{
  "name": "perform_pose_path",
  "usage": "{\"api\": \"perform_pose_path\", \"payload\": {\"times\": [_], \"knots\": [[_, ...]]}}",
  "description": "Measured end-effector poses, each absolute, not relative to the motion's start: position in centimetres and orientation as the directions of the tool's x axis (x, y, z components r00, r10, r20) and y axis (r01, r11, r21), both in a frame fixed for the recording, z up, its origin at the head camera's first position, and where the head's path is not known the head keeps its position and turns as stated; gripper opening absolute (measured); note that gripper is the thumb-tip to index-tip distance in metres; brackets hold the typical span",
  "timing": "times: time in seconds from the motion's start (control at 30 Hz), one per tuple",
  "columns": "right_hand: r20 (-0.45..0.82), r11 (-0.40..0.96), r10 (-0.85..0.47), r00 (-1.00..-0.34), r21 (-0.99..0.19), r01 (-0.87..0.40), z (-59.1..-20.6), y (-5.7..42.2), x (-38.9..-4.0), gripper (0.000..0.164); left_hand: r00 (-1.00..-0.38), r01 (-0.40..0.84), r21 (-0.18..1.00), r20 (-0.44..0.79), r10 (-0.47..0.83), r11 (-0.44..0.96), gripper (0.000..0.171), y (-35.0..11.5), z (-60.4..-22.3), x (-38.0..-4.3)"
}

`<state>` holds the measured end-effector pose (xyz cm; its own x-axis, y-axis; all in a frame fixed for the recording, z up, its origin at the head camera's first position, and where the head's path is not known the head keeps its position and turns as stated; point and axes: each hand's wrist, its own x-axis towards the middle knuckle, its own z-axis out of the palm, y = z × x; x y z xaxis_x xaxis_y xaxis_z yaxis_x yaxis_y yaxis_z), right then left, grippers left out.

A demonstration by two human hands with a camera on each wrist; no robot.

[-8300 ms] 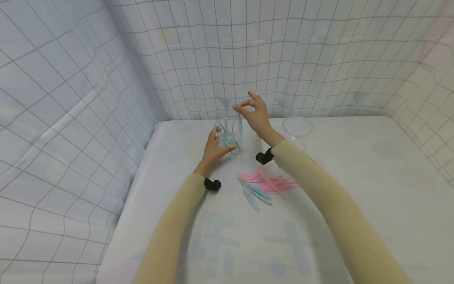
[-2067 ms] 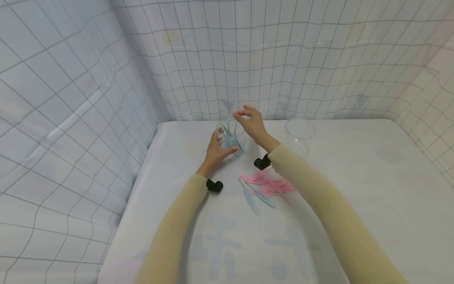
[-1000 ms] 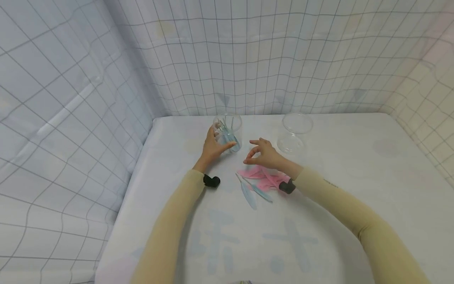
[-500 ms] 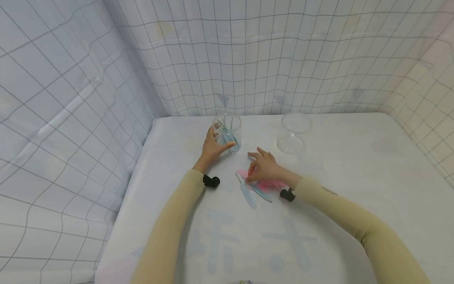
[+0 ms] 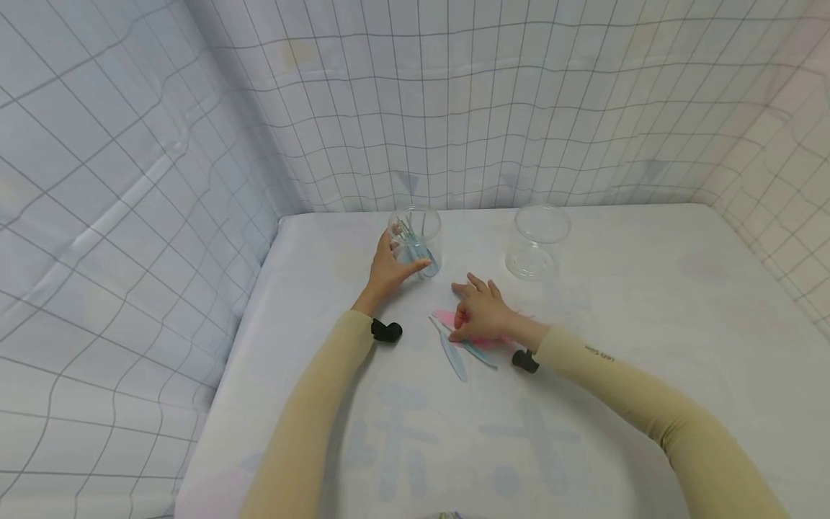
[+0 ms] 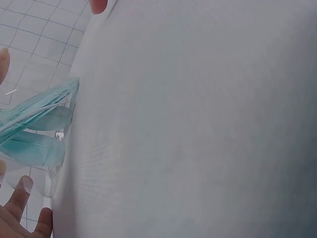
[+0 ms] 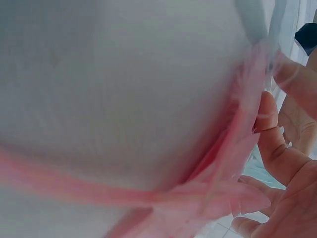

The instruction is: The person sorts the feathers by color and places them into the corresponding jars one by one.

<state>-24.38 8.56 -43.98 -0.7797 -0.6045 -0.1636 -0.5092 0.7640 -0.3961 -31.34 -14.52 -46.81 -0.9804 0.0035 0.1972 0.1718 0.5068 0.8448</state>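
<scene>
My left hand (image 5: pixel 385 272) curls round a clear cylindrical container (image 5: pixel 435 234), with its thumb at the front and its fingers behind. Several light-blue feathers (image 6: pixel 34 116) lean inside it, quills up. Lower on the table, my right hand (image 5: pixel 486 316) reaches over the loose feathers. In the right wrist view, its thumb and bent index finger stand on either side of a blue quill, a gap showing between them. One blue feather (image 5: pixel 453 358) lies beneath the thumb, another blue feather (image 5: pixel 481 356) just beside it. Pink feathers (image 7: pixel 218 198) lie under the palm, partly hidden.
A second clear container (image 5: pixel 530 265) stands upright to the right of the held one. White cloth covers the table (image 5: pixel 648 324). Grid-patterned curtains (image 5: pixel 493 108) hang behind the table and along both sides.
Earlier my right hand held a blue feather above the left container. It has since come down to the loose feathers, its thumb and index finger parting. One fewer blue feather lies on the table.
</scene>
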Motion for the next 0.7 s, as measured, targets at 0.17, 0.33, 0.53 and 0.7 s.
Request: {"api": "perform_pose_path", "payload": {"times": [0.17,0.33,0.53,0.7], "knots": [[-0.143,0.750,-0.620,-0.772,-0.398,-0.528,-44.1,8.7,-24.0,0.024,-0.980,0.173,0.842,0.201,0.001,0.511,0.103,-14.5,-46.8,-31.3],[-0.141,0.744,-0.634,-0.761,-0.379,-0.550,-44.1,8.7,-23.7,0.024,-0.979,0.178,0.844,0.206,0.000,0.506,0.104,-14.5,-46.8,-31.4],[-0.146,0.718,-0.678,-0.720,-0.339,-0.608,-43.8,8.6,-23.3,0.024,-0.981,0.168,0.849,0.195,-0.001,0.501,0.104,-14.5,-46.8,-31.4],[-0.172,0.706,-0.698,-0.695,-0.330,-0.627,-43.7,8.6,-23.3,0.021,-0.982,0.164,0.850,0.188,0.004,0.501,0.105,-14.5,-46.8,-31.2]]}}
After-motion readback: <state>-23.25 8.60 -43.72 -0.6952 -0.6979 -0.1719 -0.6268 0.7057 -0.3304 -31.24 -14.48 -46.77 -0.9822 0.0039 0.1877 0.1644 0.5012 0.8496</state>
